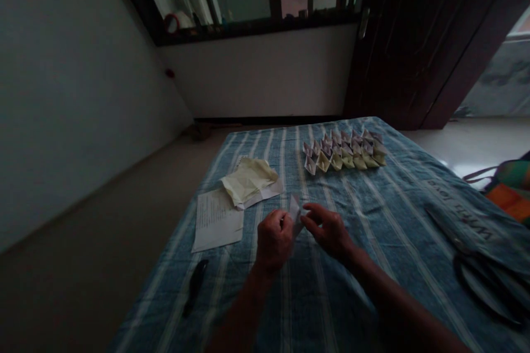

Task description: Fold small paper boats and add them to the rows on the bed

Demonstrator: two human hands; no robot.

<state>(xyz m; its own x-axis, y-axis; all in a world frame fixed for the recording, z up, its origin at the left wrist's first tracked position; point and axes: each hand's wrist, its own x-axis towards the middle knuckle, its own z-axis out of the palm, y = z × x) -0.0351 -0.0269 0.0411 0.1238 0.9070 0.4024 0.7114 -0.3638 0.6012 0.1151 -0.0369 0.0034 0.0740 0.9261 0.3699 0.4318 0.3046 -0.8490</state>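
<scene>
Nearest me, scissors lie right on striped cloth. My left hand grasps folded paper between both hands; whether my right hand grips it, I cannot tell. Beyond sit loose sheets, then paper shapes.

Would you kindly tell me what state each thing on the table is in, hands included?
Left hand: closed on the held paper
Right hand: fingers bent, fingertips by that paper
Held paper: folded
Paper shapes: folded, in rows
Yellow paper: creased
Printed sheet: flat, partly covered
Scissors: lying, blades seemingly together
Black tool: lying, open or closed unclear
Cloth: spread, wrinkled
</scene>
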